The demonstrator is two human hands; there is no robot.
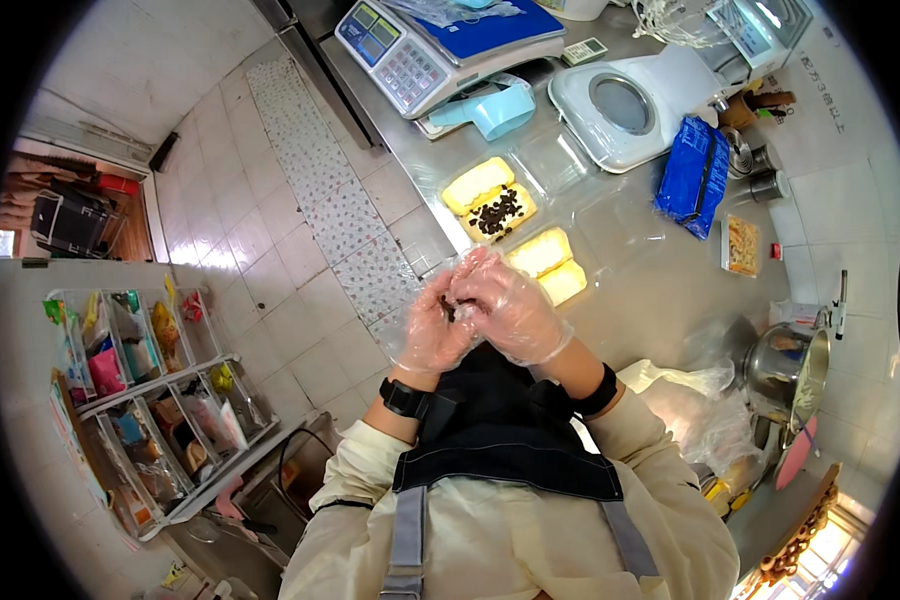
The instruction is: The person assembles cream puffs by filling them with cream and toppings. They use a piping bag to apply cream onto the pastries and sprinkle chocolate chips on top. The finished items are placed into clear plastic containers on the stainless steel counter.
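Note:
My left hand (436,322), in a clear plastic glove, is cupped with curled fingers around some dark crumbly pieces (453,308). Pressed close against it, my right hand (515,309) wears the same kind of glove. Its fingers are bent over the left hand, and what they pinch is hidden. Just beyond the hands, a split yellow sponge cake (478,183) lies in a clear plastic box, dark chunks (497,212) scattered over its nearer half. Partly behind my right hand, a second pair of yellow cake pieces (539,252) shows no dark chunks.
A large counter scale (400,62) stands at the table's far left, beside a light blue scoop (503,112). A white kitchen scale (610,110) and a blue packet (693,175) sit farther right. A steel pot (778,360) and plastic bags (690,410) are at right.

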